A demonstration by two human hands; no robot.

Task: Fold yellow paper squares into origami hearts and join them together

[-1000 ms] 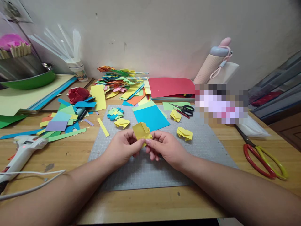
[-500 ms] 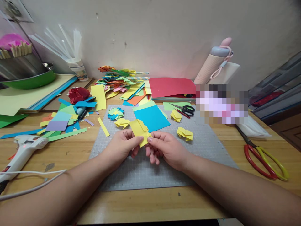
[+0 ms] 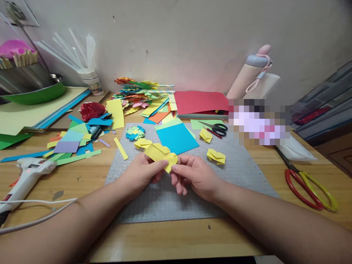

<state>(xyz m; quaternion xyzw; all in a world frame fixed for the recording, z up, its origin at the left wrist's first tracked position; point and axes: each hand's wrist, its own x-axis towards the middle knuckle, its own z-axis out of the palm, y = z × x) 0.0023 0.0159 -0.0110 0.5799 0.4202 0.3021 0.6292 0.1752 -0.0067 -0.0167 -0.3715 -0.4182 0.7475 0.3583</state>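
Note:
A partly folded piece of yellow paper (image 3: 158, 152) is held between both hands above the grey cutting mat (image 3: 192, 205). My left hand (image 3: 147, 168) pinches its lower left part, thumb on top. With thumb and fingers, my right hand (image 3: 195, 172) grips its lower right corner, the other fingers curled below. Folded yellow pieces lie about: one (image 3: 141, 143) just behind the left hand, another (image 3: 216, 156) to the right, a third (image 3: 205, 135) farther back. Behind the hands rests a blue paper square (image 3: 178, 137). A blue and green paper flower (image 3: 135, 133) sits at the mat's back left.
Black-handled scissors (image 3: 217, 127) lie at the back right, larger red and yellow scissors (image 3: 305, 187) at the far right. A white glue gun (image 3: 27, 179) with its cable is at left, near paper scraps (image 3: 68, 141). A red folder (image 3: 202, 102) and a bottle (image 3: 247, 75) stand behind.
The yellow paper has tilted over to the left between my fingers, and its right corner shows more folded shape. Both hands have stayed almost in place.

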